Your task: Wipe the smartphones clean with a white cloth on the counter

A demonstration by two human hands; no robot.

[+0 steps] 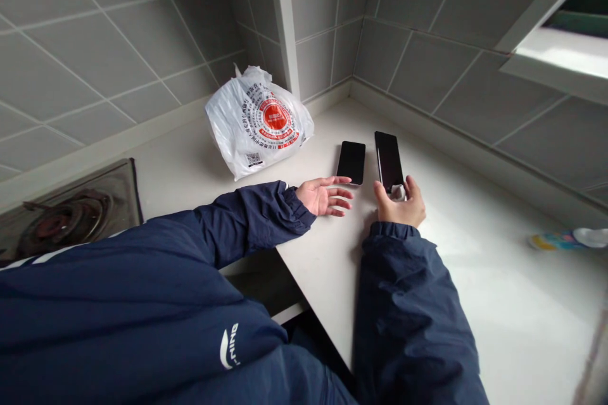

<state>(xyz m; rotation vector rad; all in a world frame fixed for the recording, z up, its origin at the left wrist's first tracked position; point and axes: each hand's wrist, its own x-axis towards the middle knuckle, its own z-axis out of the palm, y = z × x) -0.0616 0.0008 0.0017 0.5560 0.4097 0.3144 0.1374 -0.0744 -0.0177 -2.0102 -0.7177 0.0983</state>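
Palm turned up and fingers spread, my left hand (325,196) holds nothing. Its fingertips are close to the lower edge of a smaller black phone (351,162) lying flat on the white counter. My right hand (403,207) is curled around a small whitish object (398,192), whose kind I cannot make out. This object sits at the near end of a longer black phone (389,158), which lies to the right of the smaller one. My right thumb is beside that phone's near left corner.
A white plastic bag (259,123) with red and black print stands at the back left. Beyond the counter's left part is a gas burner (57,218). A colourful bottle-like item (558,240) lies on the right. Tiled walls meet behind the white counter (456,215).
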